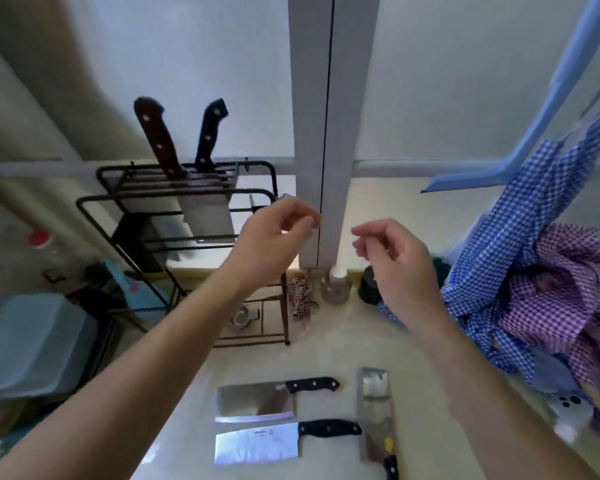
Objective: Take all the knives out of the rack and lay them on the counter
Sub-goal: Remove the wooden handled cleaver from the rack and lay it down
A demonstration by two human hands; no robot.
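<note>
Rack: two knives in top slots | Counter in front of rack: three cleavers flat | Left hand, right hand: raised right of rack, loosely curled, empty

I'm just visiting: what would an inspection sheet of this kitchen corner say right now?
Surface: pale counter, lit from the window.
Job's things: wire rack holds two knives, brown-handled knife and black-handled knife; three cleavers lie flat on the counter.
Clutter: checked shirts, glass jar, dark jar.
Grippers: left hand and right hand raised, empty.
Cables: nothing seen.
Surroundings: window frame, blue container.
</note>
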